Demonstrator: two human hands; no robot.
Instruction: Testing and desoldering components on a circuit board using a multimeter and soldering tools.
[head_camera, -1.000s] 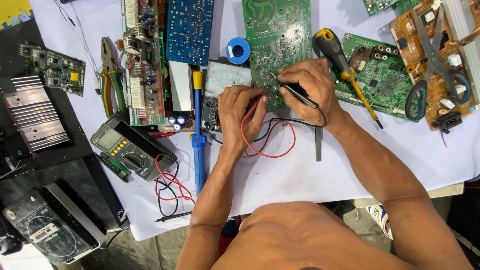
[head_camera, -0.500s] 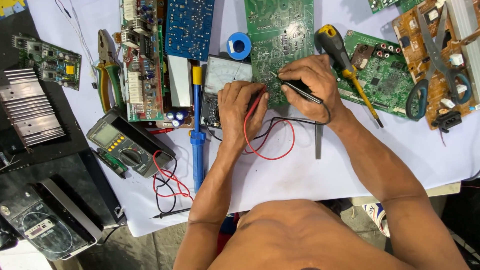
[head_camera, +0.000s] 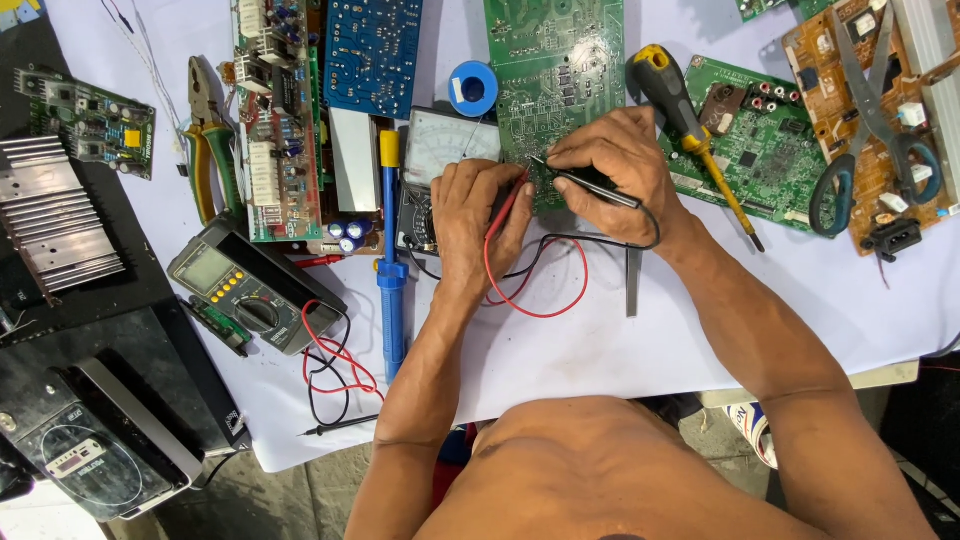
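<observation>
My left hand (head_camera: 480, 215) grips a red test probe (head_camera: 510, 200) and my right hand (head_camera: 620, 170) grips a black test probe (head_camera: 585, 180). Both tips touch the lower edge of a large green circuit board (head_camera: 555, 70). Red and black leads (head_camera: 540, 275) loop below my hands on the white cloth. An analog meter (head_camera: 440, 150) lies partly under my left hand.
A blue desoldering pump (head_camera: 390, 250), a grey digital multimeter (head_camera: 250, 290), green-handled pliers (head_camera: 210, 140), a yellow-handled screwdriver (head_camera: 690, 130), a solder reel (head_camera: 472, 88), scissors (head_camera: 870, 130) and several other circuit boards lie around. A finned heatsink (head_camera: 50, 215) and black casing sit at left.
Both hands stay on the board with the probes; the view has shifted slightly, and the probe tips have barely moved.
</observation>
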